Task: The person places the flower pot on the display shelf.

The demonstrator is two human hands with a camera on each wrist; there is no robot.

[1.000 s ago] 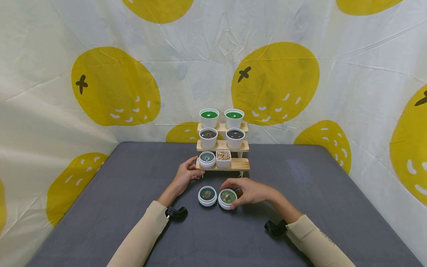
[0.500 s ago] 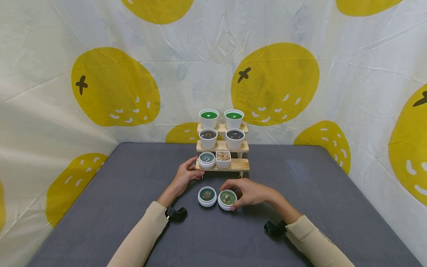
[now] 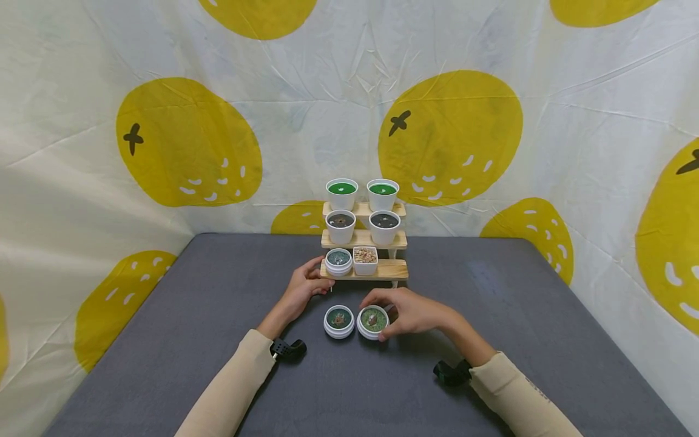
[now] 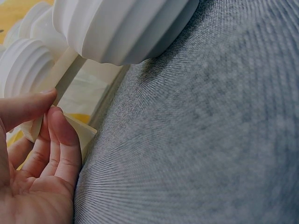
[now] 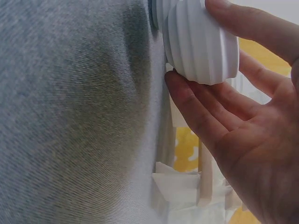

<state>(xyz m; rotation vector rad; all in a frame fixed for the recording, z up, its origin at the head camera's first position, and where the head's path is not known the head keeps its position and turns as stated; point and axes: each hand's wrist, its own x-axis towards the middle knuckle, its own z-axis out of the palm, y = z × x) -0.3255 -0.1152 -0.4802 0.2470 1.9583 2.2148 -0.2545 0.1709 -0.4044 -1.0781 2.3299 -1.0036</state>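
Observation:
My right hand (image 3: 412,312) holds a small white ribbed pot (image 3: 374,321) with a speckled green top and a brown bit in its middle. In the right wrist view, thumb and fingers curl round the pot's side (image 5: 201,46). Just left of it stands a similar ribbed pot (image 3: 339,321) with a dark green top. My left hand (image 3: 299,288) pinches the left end of the lowest step of a wooden tiered stand (image 3: 392,268). Its thumb lies along the board (image 4: 65,77) in the left wrist view, with the fingers curled beneath.
The lowest step carries a ribbed pot (image 3: 338,261) and a square white dish (image 3: 365,260) of tan chips. Two dark-topped cups (image 3: 385,227) stand on the middle step, two green-topped cups (image 3: 383,194) on the top one. Behind the grey table (image 3: 218,340) hangs a patterned curtain (image 3: 327,121).
The right hand and its green-topped pot have shifted slightly up in the head view, and the pot's top looks tilted a little more toward the camera. My left hand stays on the stand.

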